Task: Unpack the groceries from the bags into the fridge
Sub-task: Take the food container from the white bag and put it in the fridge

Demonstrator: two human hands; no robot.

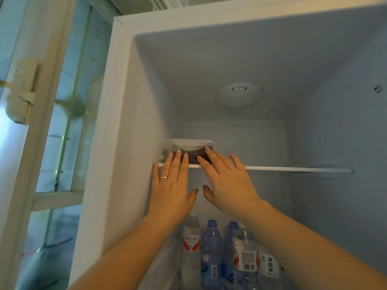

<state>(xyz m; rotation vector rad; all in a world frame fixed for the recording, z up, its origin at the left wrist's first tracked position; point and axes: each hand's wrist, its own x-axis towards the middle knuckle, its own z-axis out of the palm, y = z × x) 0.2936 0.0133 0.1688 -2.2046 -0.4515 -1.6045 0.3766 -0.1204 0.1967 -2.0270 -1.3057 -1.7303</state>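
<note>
- Both my hands, left and right, are flat, fingers straight, pressing the plastic box.
- Box sits on the fridge's top shelf, far left.
- Shoving too hard could jam it against the wall.

Dim, cool, bluish light fills the fridge; its walls look flat grey with soft shadows. Brighter daylight comes through the window at left, with glare at the far left edge. The wide lens bends straight lines near the edges. The window frame is smeared with blur; the bottles are slightly soft.
</note>
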